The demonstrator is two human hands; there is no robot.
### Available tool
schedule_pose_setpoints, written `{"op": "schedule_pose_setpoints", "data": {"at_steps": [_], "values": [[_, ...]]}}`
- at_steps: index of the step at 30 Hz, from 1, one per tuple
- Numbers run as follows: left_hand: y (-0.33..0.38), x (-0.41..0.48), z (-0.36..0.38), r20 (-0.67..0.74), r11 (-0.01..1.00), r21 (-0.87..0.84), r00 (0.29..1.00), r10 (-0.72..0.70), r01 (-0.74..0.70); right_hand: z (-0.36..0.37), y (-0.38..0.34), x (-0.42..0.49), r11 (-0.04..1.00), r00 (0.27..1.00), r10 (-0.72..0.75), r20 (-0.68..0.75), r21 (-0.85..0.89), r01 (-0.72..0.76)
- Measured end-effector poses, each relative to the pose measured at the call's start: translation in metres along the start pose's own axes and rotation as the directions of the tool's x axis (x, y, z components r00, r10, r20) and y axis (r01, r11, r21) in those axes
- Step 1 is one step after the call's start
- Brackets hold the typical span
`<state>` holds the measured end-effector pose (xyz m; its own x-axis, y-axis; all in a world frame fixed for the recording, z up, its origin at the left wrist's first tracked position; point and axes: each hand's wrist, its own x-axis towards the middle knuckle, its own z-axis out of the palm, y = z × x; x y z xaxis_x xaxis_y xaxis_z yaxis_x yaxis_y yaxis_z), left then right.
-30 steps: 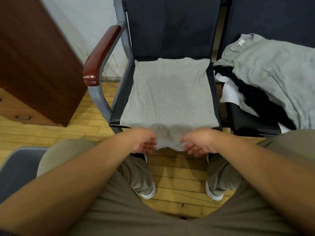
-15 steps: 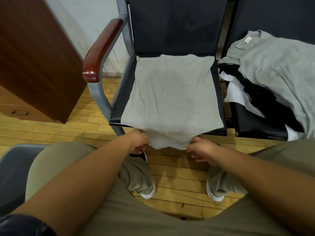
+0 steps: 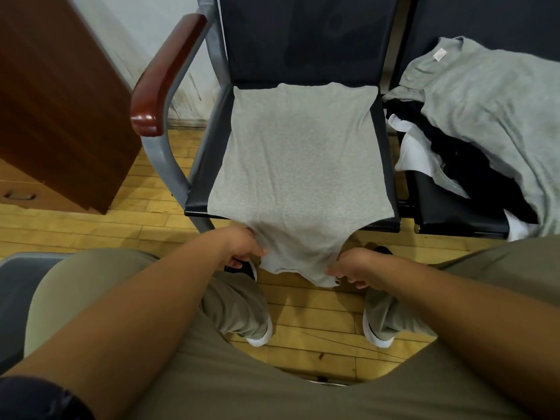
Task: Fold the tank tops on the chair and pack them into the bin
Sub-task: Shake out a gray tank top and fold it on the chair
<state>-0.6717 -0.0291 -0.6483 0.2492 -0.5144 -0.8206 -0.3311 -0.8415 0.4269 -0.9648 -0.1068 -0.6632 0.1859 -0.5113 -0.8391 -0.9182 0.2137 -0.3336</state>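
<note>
A grey tank top (image 3: 298,165) lies spread flat on the seat of a dark chair (image 3: 306,37), its near end hanging over the front edge. My left hand (image 3: 242,248) pinches that hanging end on its left side. My right hand (image 3: 351,268) grips the same end on its right side. Both hands sit below the seat's front edge, above my knees. On the neighbouring chair to the right lies a heap of clothes: a grey top (image 3: 491,95) over black (image 3: 454,153) and white (image 3: 415,147) pieces.
The chair has a red-brown wooden armrest (image 3: 163,77) on a grey metal frame at left. A brown wooden cabinet (image 3: 57,95) stands further left. A dark grey bin edge (image 3: 15,283) shows at lower left by my thigh. Wooden floor lies below.
My hands have taken hold of the top's near end and drawn it toward me and down over the seat's front edge. The cloth now looks pulled tighter.
</note>
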Motion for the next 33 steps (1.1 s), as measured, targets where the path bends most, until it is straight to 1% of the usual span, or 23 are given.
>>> {"op": "schedule_pose_setpoints", "data": {"at_steps": [3, 5, 7, 11, 15, 18, 19, 20, 22, 24, 25, 27, 29, 31, 33], "values": [[-0.001, -0.001, 0.0, -0.004, 0.99, 0.137, 1.0, -0.016, 0.016, 0.001, 0.002, -0.005, 0.998, 1.0, 0.006, 0.009, 0.058, -0.006], [-0.002, -0.006, -0.001, -0.002, 0.979, 0.202, 0.999, -0.035, 0.034, 0.002, 0.002, -0.009, 0.999, 1.0, -0.001, 0.014, 0.048, 0.001], [-0.003, -0.009, -0.001, 0.02, 0.979, 0.198, 0.999, -0.05, 0.045, 0.002, 0.0, -0.015, 0.999, 1.0, -0.006, 0.019, 0.032, 0.006], [-0.002, -0.02, -0.002, 0.089, 0.971, 0.233, 0.994, -0.07, 0.048, -0.001, -0.003, -0.028, 0.997, 0.998, 0.005, 0.069, 0.082, -0.011], [0.008, -0.043, -0.001, 0.087, 0.975, 0.221, 0.995, -0.046, 0.026, -0.011, -0.007, -0.054, 0.993, 0.996, 0.007, 0.085, 0.12, -0.018], [0.023, -0.073, -0.002, 0.103, 0.965, 0.261, 0.995, -0.013, -0.014, -0.029, -0.014, -0.075, 0.999, 0.992, -0.024, 0.124, 0.05, 0.018], [0.027, -0.082, -0.004, 0.099, 0.971, 0.239, 0.995, 0.005, -0.028, -0.037, -0.018, -0.082, 0.998, 0.989, -0.045, 0.141, 0.038, 0.04], [0.032, -0.091, -0.007, 0.083, 0.983, 0.181, 0.996, 0.025, -0.039, -0.047, -0.022, -0.089, 0.997, 0.986, -0.075, 0.152, 0.044, 0.069], [0.041, -0.106, -0.016, 0.033, 0.997, 0.0, 0.997, 0.074, -0.074, -0.065, -0.031, -0.104, 0.989, 0.98, -0.136, 0.142, 0.078, 0.126], [0.052, -0.123, -0.027, -0.033, 0.981, -0.142, 0.991, 0.131, -0.134, -0.082, -0.041, -0.118, 0.98, 0.979, -0.177, 0.104, 0.107, 0.165], [0.058, -0.131, -0.033, -0.046, 0.965, -0.204, 0.986, 0.161, -0.167, -0.09, -0.045, -0.123, 0.974, 0.978, -0.194, 0.074, 0.132, 0.184], [0.074, -0.146, -0.045, -0.012, 0.924, -0.316, 0.975, 0.223, -0.216, -0.106, -0.055, -0.13, 0.957, 0.974, -0.224, 0.012, 0.192, 0.218], [0.089, -0.153, -0.056, -0.005, 0.894, -0.374, 0.965, 0.263, -0.246, -0.123, -0.065, -0.132, 0.934, 0.965, -0.25, -0.078, 0.243, 0.261], [0.105, -0.154, -0.066, -0.042, 0.866, -0.424, 0.961, 0.273, -0.264, -0.138, -0.074, -0.129, 0.891, 0.948, -0.264, -0.177, 0.332, 0.31], [0.122, -0.15, -0.075, -0.045, 0.83, -0.481, 0.953, 0.3, -0.284, -0.152, -0.085, -0.123, 0.82, 0.939, -0.261, -0.224, 0.462, 0.338]]}}
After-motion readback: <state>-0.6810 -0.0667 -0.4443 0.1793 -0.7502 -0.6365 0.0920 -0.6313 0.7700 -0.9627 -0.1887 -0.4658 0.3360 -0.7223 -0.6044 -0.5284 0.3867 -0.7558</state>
